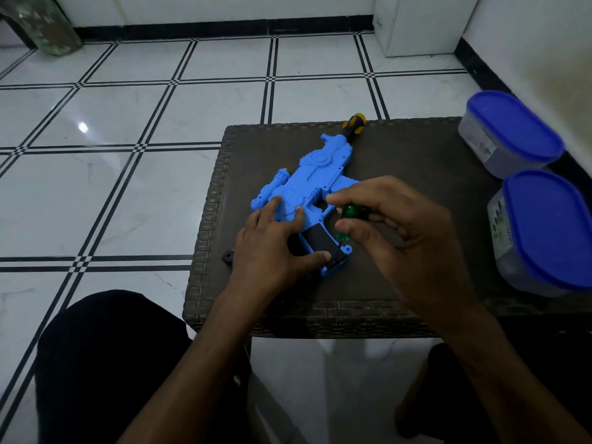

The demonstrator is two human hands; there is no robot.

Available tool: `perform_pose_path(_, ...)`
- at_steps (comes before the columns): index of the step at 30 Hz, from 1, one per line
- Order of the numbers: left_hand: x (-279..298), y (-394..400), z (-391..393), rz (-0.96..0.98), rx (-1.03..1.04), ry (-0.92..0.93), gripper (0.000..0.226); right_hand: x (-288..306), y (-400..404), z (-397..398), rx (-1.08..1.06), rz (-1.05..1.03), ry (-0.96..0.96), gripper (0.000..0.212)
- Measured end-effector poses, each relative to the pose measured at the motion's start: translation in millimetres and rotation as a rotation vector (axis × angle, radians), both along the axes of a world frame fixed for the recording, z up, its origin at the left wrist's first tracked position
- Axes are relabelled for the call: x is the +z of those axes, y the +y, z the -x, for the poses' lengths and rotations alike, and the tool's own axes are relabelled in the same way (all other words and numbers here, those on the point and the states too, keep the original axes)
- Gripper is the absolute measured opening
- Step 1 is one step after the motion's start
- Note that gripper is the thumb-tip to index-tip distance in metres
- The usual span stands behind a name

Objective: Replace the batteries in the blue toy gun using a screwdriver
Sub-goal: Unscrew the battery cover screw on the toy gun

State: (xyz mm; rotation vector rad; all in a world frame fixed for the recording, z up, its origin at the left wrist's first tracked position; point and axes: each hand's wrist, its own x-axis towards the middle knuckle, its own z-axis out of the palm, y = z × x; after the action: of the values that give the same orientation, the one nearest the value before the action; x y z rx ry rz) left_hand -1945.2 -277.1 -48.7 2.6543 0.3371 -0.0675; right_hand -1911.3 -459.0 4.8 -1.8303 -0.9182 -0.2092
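Right hand [384,225] gripping screwdriver [350,216]

A room in a home, by the look of it. The floor [134,100] fills the upper and left parts of the frame with glossy white tiles edged in black striped lines, and a black skirting runs along white walls at the top. A low dark woven bench [416,193] stands in the middle. At the right edge sit two clear plastic food tubs with blue lids [512,126], the kitchen storage kind. A white cupboard [416,24] stands at the upper right
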Motion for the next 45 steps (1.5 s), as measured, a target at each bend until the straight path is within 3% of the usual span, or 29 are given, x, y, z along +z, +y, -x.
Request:
perform_pose_path(11, 5.7, -4.9, -5.9, -0.013, 0.001, 0.051, 0.082, -7.4, 1.3, 2.5, -0.034, 0.057, -0.094, 0.027)
perform_pose_path(13, 5.6, -4.6, -5.0, -0.014, 0.001, 0.053, 0.082, -5.5, 2.5, 4.9, -0.019, 0.042, -0.089, 0.033)
perform_pose_path(16, 5.9, -5.2, -5.1, -0.027, -0.002, 0.054, 0.084, -2.2, 3.5, 6.8, 0.013, -0.041, 0.082, 0.056)
perform_pose_path(18, 5.4, -4.9, -4.9, -0.021, -0.001, 0.047, 0.085, -2.3, 3.9, 6.0, 0.005, -0.033, 0.116, 0.050)
perform_pose_path(25, 4.2, -5.6, -4.9, -0.007, 0.008, 0.043, 0.077, 1.8, 4.8, 3.4, -0.078, 0.018, -0.037, 0.015)
perform_pose_path(30, 4.4, -6.0, -5.7, -0.031, 0.008, 0.058, 0.083, 3.0, 5.3, 1.4, -0.071, -0.019, 0.035, 0.031)
perform_pose_path(38, 3.5, -5.8, -5.4, -0.011, 0.009, 0.047, 0.078, 2.1, 3.5, 0.9, -0.035, -0.006, 0.008, 0.021)
perform_pose_path(45, 3.4, -5.4, -5.4, -0.035, 0.004, 0.055, 0.084, 2.4, 2.9, 1.8, -0.024, -0.011, 0.069, 0.033)
